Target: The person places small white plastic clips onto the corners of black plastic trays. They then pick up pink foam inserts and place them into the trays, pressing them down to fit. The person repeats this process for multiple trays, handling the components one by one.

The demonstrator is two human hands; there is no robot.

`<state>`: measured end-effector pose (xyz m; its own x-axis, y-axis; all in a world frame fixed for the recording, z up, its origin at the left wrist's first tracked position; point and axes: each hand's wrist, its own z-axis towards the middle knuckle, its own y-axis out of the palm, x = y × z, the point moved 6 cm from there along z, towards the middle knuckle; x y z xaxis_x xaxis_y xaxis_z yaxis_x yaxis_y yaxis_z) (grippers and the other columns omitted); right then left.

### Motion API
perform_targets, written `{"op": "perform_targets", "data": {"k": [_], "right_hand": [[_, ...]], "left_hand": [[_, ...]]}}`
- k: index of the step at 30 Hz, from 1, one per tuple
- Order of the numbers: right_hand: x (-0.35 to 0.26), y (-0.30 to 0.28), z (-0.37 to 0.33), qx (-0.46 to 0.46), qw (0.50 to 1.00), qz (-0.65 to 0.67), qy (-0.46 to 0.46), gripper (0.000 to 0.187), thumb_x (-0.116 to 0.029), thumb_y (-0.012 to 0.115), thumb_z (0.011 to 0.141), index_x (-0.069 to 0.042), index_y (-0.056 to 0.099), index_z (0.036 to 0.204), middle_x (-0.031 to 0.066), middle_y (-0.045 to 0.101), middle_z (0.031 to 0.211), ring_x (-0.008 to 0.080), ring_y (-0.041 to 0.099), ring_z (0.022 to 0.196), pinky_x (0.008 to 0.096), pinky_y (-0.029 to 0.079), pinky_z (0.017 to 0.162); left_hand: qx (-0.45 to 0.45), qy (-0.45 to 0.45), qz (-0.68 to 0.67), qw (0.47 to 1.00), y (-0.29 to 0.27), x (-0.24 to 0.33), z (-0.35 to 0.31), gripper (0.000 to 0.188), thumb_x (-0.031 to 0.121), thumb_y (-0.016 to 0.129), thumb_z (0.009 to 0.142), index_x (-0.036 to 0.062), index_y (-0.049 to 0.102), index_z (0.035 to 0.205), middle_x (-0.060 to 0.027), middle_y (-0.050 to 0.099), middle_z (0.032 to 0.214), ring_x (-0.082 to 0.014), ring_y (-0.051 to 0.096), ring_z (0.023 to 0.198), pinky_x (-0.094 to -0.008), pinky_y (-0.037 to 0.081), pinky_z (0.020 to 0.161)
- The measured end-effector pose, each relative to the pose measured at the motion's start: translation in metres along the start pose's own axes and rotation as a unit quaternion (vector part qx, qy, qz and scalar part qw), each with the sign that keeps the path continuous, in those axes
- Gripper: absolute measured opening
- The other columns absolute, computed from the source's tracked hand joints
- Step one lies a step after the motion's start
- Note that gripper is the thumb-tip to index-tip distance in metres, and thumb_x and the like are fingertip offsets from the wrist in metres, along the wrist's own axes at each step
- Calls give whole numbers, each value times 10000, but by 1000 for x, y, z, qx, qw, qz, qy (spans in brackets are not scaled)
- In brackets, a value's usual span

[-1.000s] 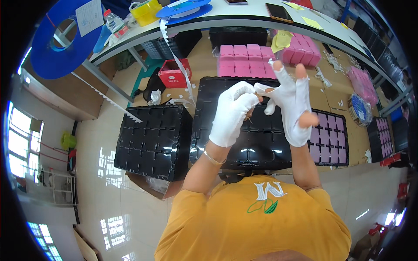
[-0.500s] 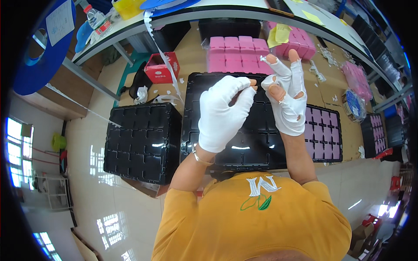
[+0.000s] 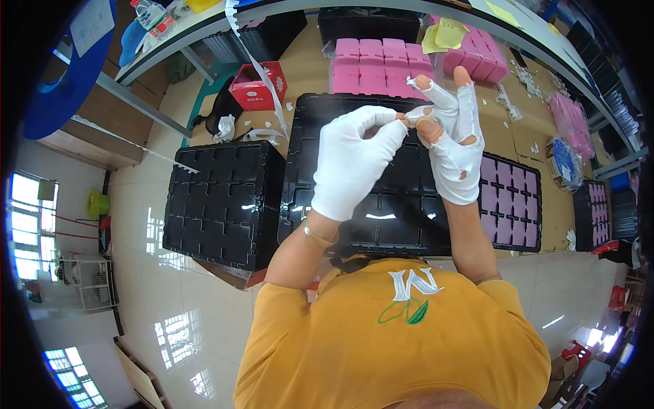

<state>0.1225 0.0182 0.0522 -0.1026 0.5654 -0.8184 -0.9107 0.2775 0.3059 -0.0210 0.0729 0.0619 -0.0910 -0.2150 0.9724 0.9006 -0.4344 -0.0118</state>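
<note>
My left hand (image 3: 354, 160), in a white glove with bare fingertips, is closed in a pinch. Its thumb and forefinger meet the bent forefinger of my right hand (image 3: 453, 146); whatever lies between the fingertips is too small to make out. The right hand's white glove is torn, with bare fingertips and holes showing skin. Its thumb presses toward the bent forefinger while two other fingers point up and away. Both hands are raised above a large black plastic tray (image 3: 381, 235) with a grid of compartments, partly hidden beneath them.
A stack of black trays (image 3: 218, 204) stands at left; a tray with pink-purple inserts (image 3: 509, 204) is at right. Pink foam blocks (image 3: 381, 65), a red box (image 3: 259, 85) and a workbench edge (image 3: 272, 18) are beyond. A white serrated strip (image 3: 255, 65) hangs from above.
My left fingertips have come to touch the right hand's bent forefinger, where a small gap was. The whole view has shifted slightly.
</note>
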Motion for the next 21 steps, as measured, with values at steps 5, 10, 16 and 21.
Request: {"op": "perform_targets", "data": {"k": [5,10,16,21], "right_hand": [[-7,7,-9,-14,992,-85,-97,798,42,677,843,-41,236,1504,163,625,1248,120,611,929,221,499,719],[-2,4,-10,-17,996,-58,-60,810,37,679,839,-64,238,1510,152,639,1221,139,632,895,237,508,720],[22,-4,-1,-39,970,240,28,734,-55,632,896,-95,236,1513,170,583,1287,160,630,831,311,515,751],[21,1,-2,-36,975,210,60,681,-269,586,958,-101,234,1516,221,562,1283,122,576,801,268,461,722]], "left_hand": [[-35,-120,-127,984,0,-10,1,111,116,699,847,16,697,896,17,612,717,-27,501,589,-190,348,500],[-52,-111,-142,982,0,-11,1,63,25,645,814,9,664,873,32,597,775,-23,501,692,-192,399,598],[-99,-99,-127,982,24,-32,0,70,39,628,806,35,648,873,37,594,773,-25,503,673,-186,405,585],[-70,-29,-94,993,7,-30,5,85,33,642,847,13,657,929,19,613,842,-40,544,747,-205,452,653]]}}
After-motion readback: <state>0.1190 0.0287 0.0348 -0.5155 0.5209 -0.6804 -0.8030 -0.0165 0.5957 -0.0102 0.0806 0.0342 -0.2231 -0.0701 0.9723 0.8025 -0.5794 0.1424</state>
